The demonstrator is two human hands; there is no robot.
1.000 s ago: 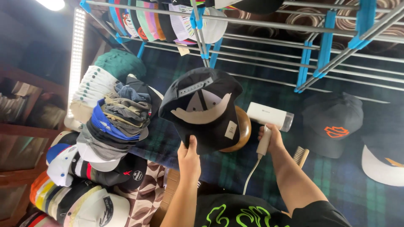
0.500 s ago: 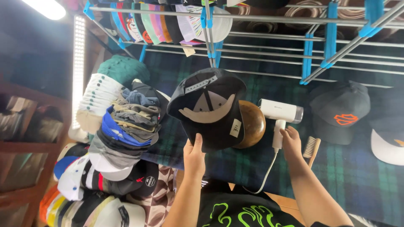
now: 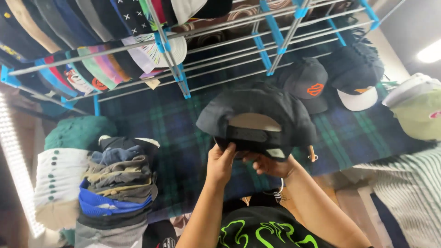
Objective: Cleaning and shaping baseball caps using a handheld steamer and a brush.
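A black baseball cap (image 3: 271, 108) is held up in the middle of the view, its back opening and strap facing me. My left hand (image 3: 221, 163) grips the lower left rim by the strap. My right hand (image 3: 271, 166) holds the rim under the strap on the right. The cap hangs over a dark plaid cloth (image 3: 170, 138).
A stack of folded caps (image 3: 117, 183) stands at the lower left. A metal rack with blue clips (image 3: 271, 34) carries rows of caps (image 3: 92, 73) above. A black cap with an orange emblem (image 3: 308, 80) and others lie at the right. A pale green cap (image 3: 418, 110) sits far right.
My right hand has let go of the white hand-held steamer and now holds the cap with the left. The steamer and wooden form are out of sight; the view swung right.
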